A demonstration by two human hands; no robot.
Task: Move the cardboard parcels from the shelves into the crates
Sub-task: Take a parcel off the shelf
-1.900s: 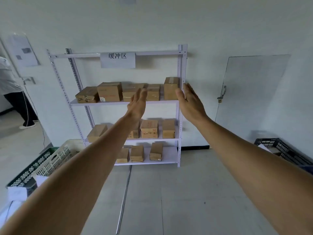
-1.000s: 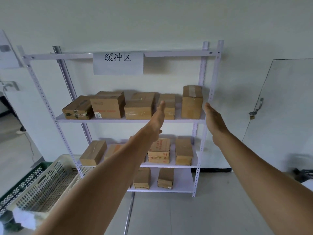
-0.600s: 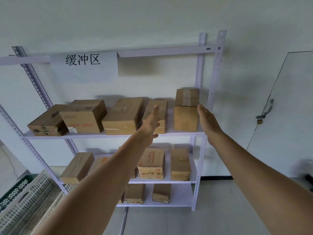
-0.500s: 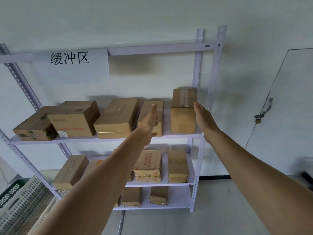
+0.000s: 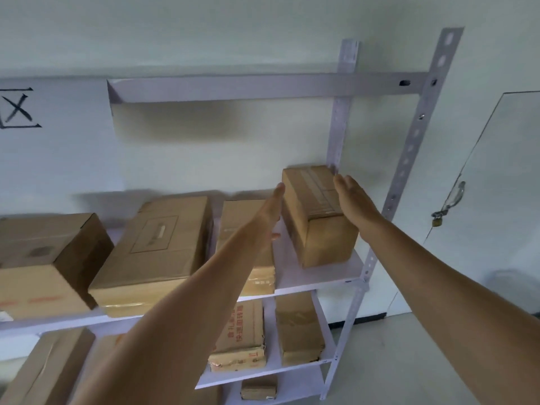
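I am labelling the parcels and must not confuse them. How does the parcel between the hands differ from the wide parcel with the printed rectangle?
The parcel between the hands is narrow and tall; the wide parcel is broad and low. The first shows tape on top; the second a printed rectangle. The left hand and right hand flank the first, not the second. Both are brown cardboard on one shelf.

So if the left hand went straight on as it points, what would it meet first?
Probably the left face of the tall parcel, which the left hand flanks; otherwise the wall behind. Depth is unclear.
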